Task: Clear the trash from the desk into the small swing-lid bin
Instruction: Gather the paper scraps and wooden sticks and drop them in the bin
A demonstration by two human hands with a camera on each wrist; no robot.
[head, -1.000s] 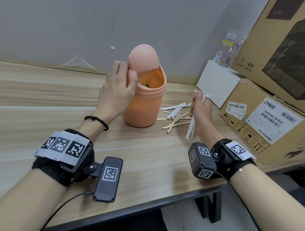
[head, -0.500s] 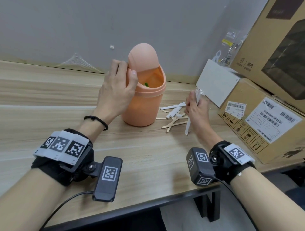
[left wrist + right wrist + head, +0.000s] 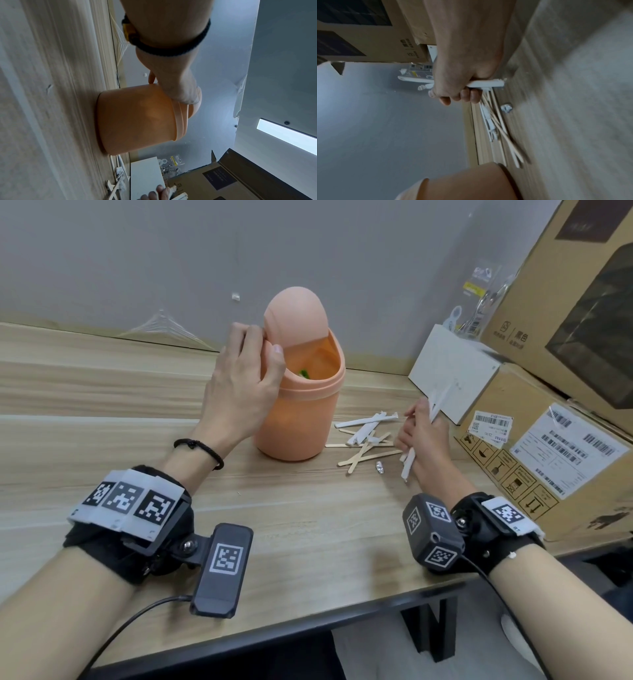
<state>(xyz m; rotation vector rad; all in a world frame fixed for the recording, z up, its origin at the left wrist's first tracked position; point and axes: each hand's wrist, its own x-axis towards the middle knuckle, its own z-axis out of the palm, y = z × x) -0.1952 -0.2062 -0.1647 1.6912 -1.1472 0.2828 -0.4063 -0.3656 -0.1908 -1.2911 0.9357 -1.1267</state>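
Observation:
An orange swing-lid bin (image 3: 294, 419) (image 3: 137, 119) (image 3: 467, 182) stands on the wooden desk (image 3: 308, 525). My left hand (image 3: 246, 378) grips its swing lid (image 3: 296, 313) and holds it tipped back, so the mouth shows something green inside. To the right, my right hand (image 3: 423, 429) (image 3: 458, 83) grips a bundle of white paper wrappers (image 3: 409, 463) (image 3: 485, 84) just above the desk. Between bin and hand lie more white wrappers (image 3: 364, 422) and wooden sticks (image 3: 366, 455) (image 3: 505, 135), with a small foil ball (image 3: 380, 467) (image 3: 506, 108) near them.
A white box (image 3: 452, 371) leans on a labelled cardboard box (image 3: 555, 450) at the desk's right end, with a bigger carton (image 3: 582, 302) behind. Plastic bags (image 3: 479, 299) sit by the grey wall. The desk's front edge (image 3: 308, 631) runs close to my wrists.
My right hand with the white wrappers has lifted and shifted left toward the bin, uncovering the foil ball. The left hand stays on the tipped lid.

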